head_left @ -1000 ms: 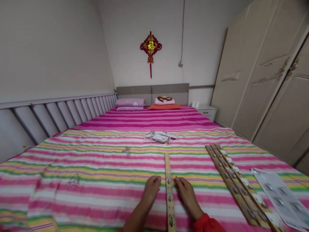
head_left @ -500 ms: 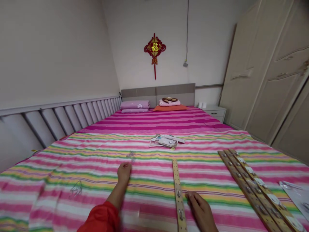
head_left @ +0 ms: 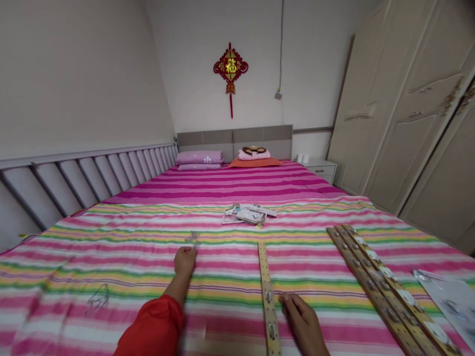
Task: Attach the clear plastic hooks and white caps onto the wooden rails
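At twelve o'clock, on the far wall (head_left: 185, 74), hung a red Chinese knot ornament (head_left: 230, 66) bearing one gold character, 福, the only thing I could read. The printed cards (head_left: 245, 214) on the striped bed (head_left: 111, 277) were too small to make out, and the sheet (head_left: 447, 301) at four o'clock and the wooden strip (head_left: 263, 282) showed nothing legible.

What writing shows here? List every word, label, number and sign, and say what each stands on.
"福" in gold on the red knot wall hanging.
Printing on the pile of packets on the striped bedspread: too small to read.
Any marks on the sheet at right: too blurred to read.
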### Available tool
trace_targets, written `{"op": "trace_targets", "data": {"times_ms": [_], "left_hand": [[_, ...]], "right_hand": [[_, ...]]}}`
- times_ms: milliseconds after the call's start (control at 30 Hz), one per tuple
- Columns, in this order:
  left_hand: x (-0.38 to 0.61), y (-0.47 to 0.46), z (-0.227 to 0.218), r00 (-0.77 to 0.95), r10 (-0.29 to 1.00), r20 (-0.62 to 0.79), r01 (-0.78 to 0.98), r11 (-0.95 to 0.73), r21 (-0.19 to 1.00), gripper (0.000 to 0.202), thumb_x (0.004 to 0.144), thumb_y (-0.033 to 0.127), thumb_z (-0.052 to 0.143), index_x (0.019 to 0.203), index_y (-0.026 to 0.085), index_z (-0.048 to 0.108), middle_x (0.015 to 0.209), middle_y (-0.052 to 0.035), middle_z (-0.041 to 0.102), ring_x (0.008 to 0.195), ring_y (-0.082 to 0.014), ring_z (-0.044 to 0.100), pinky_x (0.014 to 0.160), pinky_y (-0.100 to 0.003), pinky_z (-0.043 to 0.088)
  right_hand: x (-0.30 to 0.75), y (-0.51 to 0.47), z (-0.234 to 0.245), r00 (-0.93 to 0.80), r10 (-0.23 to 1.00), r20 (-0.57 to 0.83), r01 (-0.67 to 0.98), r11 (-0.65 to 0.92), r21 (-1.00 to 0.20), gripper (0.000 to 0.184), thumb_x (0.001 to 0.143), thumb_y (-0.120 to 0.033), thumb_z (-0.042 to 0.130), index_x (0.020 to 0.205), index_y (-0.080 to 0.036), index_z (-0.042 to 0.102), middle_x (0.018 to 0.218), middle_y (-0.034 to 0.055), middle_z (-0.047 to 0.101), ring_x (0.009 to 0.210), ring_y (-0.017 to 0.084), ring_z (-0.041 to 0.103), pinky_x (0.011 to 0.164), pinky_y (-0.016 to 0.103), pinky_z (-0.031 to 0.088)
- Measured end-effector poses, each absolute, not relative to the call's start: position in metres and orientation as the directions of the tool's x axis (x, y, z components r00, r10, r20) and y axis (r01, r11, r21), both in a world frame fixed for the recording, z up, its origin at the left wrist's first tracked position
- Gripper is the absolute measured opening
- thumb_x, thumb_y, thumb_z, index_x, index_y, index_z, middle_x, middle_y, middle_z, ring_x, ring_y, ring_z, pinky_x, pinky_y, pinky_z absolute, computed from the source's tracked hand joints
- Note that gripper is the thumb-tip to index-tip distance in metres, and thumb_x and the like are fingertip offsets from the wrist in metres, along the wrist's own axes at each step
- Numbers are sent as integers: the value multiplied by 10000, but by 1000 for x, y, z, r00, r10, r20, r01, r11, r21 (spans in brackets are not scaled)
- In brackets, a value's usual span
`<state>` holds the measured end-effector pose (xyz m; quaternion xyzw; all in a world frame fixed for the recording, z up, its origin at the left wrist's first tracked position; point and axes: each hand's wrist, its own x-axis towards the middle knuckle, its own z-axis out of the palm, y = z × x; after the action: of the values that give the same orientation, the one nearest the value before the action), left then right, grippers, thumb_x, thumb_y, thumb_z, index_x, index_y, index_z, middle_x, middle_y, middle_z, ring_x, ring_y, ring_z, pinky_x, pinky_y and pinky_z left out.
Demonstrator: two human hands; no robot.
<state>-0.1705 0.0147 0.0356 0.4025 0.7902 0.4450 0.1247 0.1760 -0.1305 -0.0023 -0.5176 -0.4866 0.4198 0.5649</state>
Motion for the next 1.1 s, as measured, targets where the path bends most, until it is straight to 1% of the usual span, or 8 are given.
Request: {"op": "trace_targets", "data": {"times_ms": [133, 367, 467, 533, 667, 800, 967, 1100], "left_hand": [[-162, 10, 44, -606, 758, 241, 579, 213, 787, 144, 645, 333, 588, 585, 207, 552, 560, -45, 602, 577, -239, 585, 569, -326, 424], [-115, -35, 72, -310, 774, 552, 713, -195, 674, 139, 760, 287, 513, 809, 208, 616, 835, -29, 587, 753, -157, 562, 711, -270, 467], [-91, -68, 84, -101, 659, 745, 749, -443, 493, 125, 815, 244, 512, 850, 217, 629, 826, -21, 565, 722, -130, 548, 678, -249, 468], [-75, -91, 91, 5, 551, 834, 769, -536, 349, 118, 830, 182, 516, 870, 218, 622, 809, -15, 557, 722, -121, 553, 665, -236, 465], [-46, -128, 99, 84, 432, 898, 788, -580, 206, 139, 812, 113, 546, 889, 215, 603, 802, -17, 565, 749, -125, 571, 679, -240, 465], [-20, -151, 102, 35, 423, 905, 809, -544, 223, 147, 805, 104, 547, 888, 209, 608, 782, -21, 567, 732, -133, 568, 677, -254, 464], [6, -167, 102, 13, 478, 878, 823, -504, 263, 139, 806, 114, 536, 862, 202, 628, 759, -21, 581, 734, -145, 580, 682, -259, 467], [18, -175, 101, 63, 502, 862, 807, -533, 252, 135, 812, 123, 531, 850, 208, 629, 770, -19, 601, 745, -144, 587, 691, -261, 467]], "right_hand": [[176, -130, -7, 159, 981, 109, 4, 110, -994, 397, 803, -544, 540, 631, -186, 556, 589, -32, 408, 570, 136, 366, 516, 247, 322], [177, -128, -3, 193, 973, 123, -14, 128, -992, 425, 766, -572, 567, 613, -176, 581, 571, -28, 443, 558, 136, 407, 520, 253, 342], [176, -128, 4, 205, 972, 112, -32, 121, -992, 443, 738, -597, 583, 593, -178, 571, 550, -29, 457, 524, 127, 403, 492, 249, 330], [175, -127, 8, 207, 976, 72, -79, 90, -993, 460, 721, -618, 588, 575, -184, 546, 495, -52, 413, 446, 100, 334, 432, 239, 271], [174, -132, 24, 223, 974, 27, -161, 64, -985, 462, 700, -634, 596, 563, -200, 519, 410, -91, 321, 362, 73, 221, 373, 229, 179], [169, -149, 56, 277, 950, 141, -95, 173, -980, 426, 669, -592, 649, 548, -194, 556, 468, -38, 459, 428, 107, 367, 405, 237, 289], [151, -174, 93, 162, 981, 107, -158, 133, -978, 353, 635, -536, 693, 646, -186, 650, 521, -23, 548, 447, 121, 433, 418, 241, 348], [141, -182, 105, 191, 968, 162, -197, 200, -960, 317, 608, -487, 733, 636, -176, 676, 624, 26, 653, 609, 178, 566, 577, 276, 461]]}}
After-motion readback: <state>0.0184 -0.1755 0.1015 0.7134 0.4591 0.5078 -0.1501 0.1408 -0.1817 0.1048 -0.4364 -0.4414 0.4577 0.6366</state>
